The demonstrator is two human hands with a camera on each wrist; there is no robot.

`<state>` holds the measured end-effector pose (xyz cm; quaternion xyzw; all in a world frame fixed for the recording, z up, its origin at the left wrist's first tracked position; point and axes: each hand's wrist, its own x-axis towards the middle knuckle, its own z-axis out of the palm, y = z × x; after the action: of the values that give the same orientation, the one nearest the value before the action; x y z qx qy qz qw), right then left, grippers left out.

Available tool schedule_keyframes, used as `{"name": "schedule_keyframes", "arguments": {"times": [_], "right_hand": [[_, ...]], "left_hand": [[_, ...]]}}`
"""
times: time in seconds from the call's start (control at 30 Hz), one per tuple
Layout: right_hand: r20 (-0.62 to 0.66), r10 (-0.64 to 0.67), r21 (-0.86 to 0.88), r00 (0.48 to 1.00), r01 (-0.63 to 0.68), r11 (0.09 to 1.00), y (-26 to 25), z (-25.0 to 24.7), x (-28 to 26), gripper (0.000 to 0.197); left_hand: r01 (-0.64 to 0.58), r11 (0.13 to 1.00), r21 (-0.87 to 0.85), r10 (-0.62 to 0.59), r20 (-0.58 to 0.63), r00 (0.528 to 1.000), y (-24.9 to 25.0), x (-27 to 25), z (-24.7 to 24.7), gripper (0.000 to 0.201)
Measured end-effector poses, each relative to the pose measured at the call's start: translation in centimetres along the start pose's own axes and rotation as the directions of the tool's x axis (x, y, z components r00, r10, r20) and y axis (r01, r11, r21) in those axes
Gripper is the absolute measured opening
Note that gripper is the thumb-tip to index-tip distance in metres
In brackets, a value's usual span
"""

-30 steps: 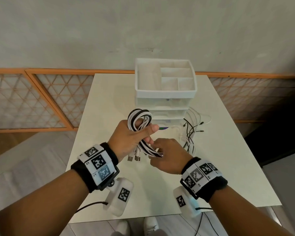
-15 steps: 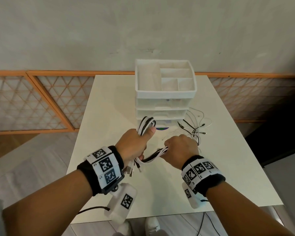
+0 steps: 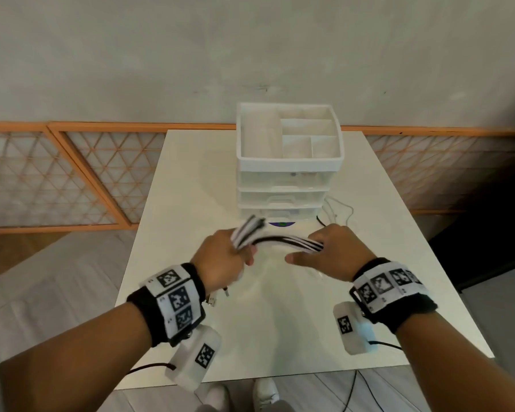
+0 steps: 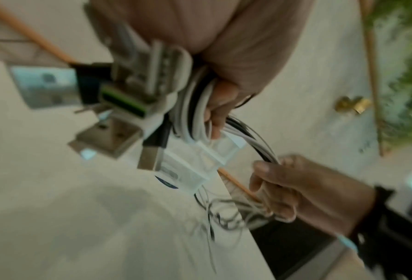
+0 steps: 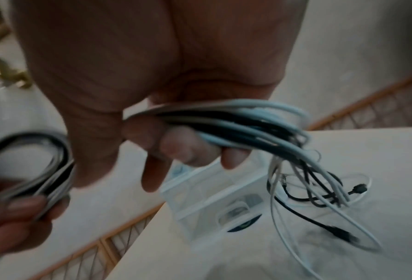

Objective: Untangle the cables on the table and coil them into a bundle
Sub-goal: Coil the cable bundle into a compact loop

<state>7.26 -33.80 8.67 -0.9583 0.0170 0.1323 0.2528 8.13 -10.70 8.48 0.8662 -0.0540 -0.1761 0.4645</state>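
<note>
A white plastic drawer unit (image 3: 289, 162) stands at the far middle of the smooth white table (image 3: 191, 185), its open top tray split into bare compartments. Above the table's near middle, the left hand (image 3: 220, 260) grips the looped black and white cables (image 3: 280, 240) while the right hand (image 3: 333, 251) curls its fingers round the strands running to a loose tangle (image 5: 320, 189) lying right of the drawers. Behind are a grey plaster wall and an orange-framed lattice screen (image 3: 57, 179).

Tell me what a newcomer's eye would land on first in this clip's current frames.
First, the black and white cables stretched in the air between the left hand and right hand, both gripping them above the table. Next, the white drawer organizer at the table's far middle, with loose cable ends lying to its right.
</note>
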Motion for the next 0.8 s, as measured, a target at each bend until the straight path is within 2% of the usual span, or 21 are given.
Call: {"name": "schedule_keyframes", "arguments": {"times": [0.1, 0.17, 0.23, 0.3, 0.37, 0.4, 0.43, 0.5, 0.53, 0.6, 0.63, 0.7, 0.8], "right_hand": [[-0.028, -0.096, 0.377, 0.995, 0.1, 0.921, 0.9, -0.3, -0.6, 0.056], [-0.136, -0.147, 0.498, 0.98, 0.195, 0.845, 0.2, 0.4, -0.8, 0.046], [-0.285, -0.132, 0.531, 0.949, 0.271, 0.803, -1.0, 1.3, -0.8, 0.029], [-0.4, -0.098, 0.569, 0.911, 0.33, 0.753, -2.6, 2.0, -1.1, 0.021], [-0.44, -0.09, 0.608, 0.894, 0.369, 0.703, -4.1, 2.7, -1.5, 0.019], [-0.449, -0.094, 0.601, 0.889, 0.378, 0.705, -4.6, 3.3, -1.5, 0.019], [-0.459, -0.108, 0.568, 0.882, 0.385, 0.728, -4.9, 3.9, -1.5, 0.021], [-0.452, -0.205, 0.438, 0.868, 0.415, 0.797, -5.2, 5.1, -1.5, 0.033], [-0.438, -0.272, 0.355, 0.857, 0.443, 0.824, -5.3, 5.7, -1.5, 0.039], [-0.385, -0.4, 0.24, 0.832, 0.509, 0.827, -5.4, 6.5, -2.1, 0.042], [-0.356, -0.443, 0.223, 0.823, 0.535, 0.815, -5.4, 6.7, -2.5, 0.044], [-0.336, -0.482, 0.256, 0.809, 0.571, 0.78, -5.2, 6.6, -3.2, 0.051], [-0.434, -0.453, 0.367, 0.778, 0.612, 0.7, -4.8, 6.1, -3.0, 0.041]], "left_hand": [[0.063, 0.976, -0.21, -0.094, -0.14, 0.986, -0.4, 0.9, -0.5, 0.029], [0.098, 0.923, -0.372, -0.163, -0.146, 0.976, 0.0, 1.5, 0.1, 0.029], [0.119, 0.891, -0.438, -0.188, -0.118, 0.975, 1.0, 1.5, 0.9, 0.037], [0.115, 0.913, -0.391, -0.165, -0.095, 0.982, 1.9, 1.3, 1.7, 0.056], [0.082, 0.928, -0.362, -0.107, -0.049, 0.993, 2.7, 1.0, 2.3, 0.085], [0.061, 0.924, -0.379, -0.073, -0.018, 0.997, 3.0, 0.9, 2.5, 0.094], [0.046, 0.907, -0.419, -0.043, 0.016, 0.999, 3.2, 0.7, 2.7, 0.095], [0.052, 0.852, -0.522, -0.016, 0.073, 0.997, 3.7, 0.7, 2.9, 0.078], [0.061, 0.829, -0.556, -0.026, 0.072, 0.997, 3.9, 0.7, 2.8, 0.061], [0.075, 0.764, -0.641, -0.1, -0.002, 0.995, 4.1, 0.9, 2.4, 0.027], [0.089, 0.724, -0.684, -0.155, -0.036, 0.987, 3.9, 1.1, 2.0, 0.023], [0.141, 0.642, -0.754, -0.24, -0.023, 0.97, 3.4, 1.5, 0.9, 0.02], [0.203, 0.521, -0.829, -0.235, 0.089, 0.968, 3.0, 1.8, -0.3, 0.02]]}}
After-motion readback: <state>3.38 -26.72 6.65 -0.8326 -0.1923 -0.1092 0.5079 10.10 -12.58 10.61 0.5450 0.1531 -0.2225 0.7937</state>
